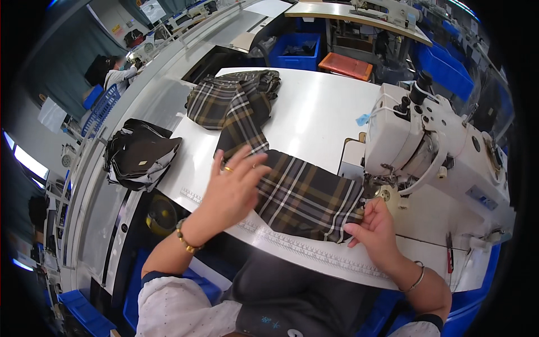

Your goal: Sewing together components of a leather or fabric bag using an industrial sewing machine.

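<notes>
A plaid fabric piece [306,194] in dark, olive and white checks lies flat on the white sewing table [314,118]. Its right end reaches the needle area of a white sewing machine [415,140]. My right hand [375,229] pinches the fabric's right edge between thumb and fingers, just in front of the machine. Over the fabric's left end, my left hand [234,188] has its fingers spread, slightly blurred, gripping nothing. Farther back, a bunched heap of the same plaid cloth [208,106] trails a strip toward the flat piece.
Left of the table edge sits a stack of dark cut pieces [143,154]. A printed ruler [303,251] runs along the front edge. Small red-handled snips [450,253] lie at the right. Behind are a blue bin [295,51] and an orange tray [345,66]. Another person [119,74] works far left.
</notes>
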Available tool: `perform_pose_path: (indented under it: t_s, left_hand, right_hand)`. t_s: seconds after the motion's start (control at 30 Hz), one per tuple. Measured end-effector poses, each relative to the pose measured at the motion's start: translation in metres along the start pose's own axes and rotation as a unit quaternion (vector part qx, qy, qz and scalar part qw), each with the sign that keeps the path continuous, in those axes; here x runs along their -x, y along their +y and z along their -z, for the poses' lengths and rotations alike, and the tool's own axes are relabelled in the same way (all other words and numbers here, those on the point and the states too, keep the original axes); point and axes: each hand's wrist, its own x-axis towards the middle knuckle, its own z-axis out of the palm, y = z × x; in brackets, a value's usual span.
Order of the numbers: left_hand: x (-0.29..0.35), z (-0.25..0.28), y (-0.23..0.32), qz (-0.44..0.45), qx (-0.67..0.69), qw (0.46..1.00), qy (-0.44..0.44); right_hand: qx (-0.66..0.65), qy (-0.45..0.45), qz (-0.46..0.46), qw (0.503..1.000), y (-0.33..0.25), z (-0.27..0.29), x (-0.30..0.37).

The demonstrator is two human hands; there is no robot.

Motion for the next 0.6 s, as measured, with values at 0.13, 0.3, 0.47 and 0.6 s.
perform_pose_path:
  t_s: [0.13,0.3,0.47,0.6]
  left_hand:
    - [0.001,-0.012,-0.065,0.036,-0.111,0.993,0.031]
    - [-0.035,-0.006,-0.166,0.224,0.169,0.932,0.227]
    - [-0.044,0.021,-0.241,0.393,0.306,0.821,0.281]
    - [0.002,0.051,-0.25,0.34,0.185,0.911,0.14]
  right_hand:
    - [0.012,-0.006,0.013,1.0,0.002,-0.001,0.0]
    - [0.035,-0.003,0.031,0.999,0.004,0.0,0.0]
    - [0.087,-0.006,0.05,0.995,0.006,0.0,0.003]
    - [0.093,0.015,0.057,0.994,0.008,0.002,0.003]
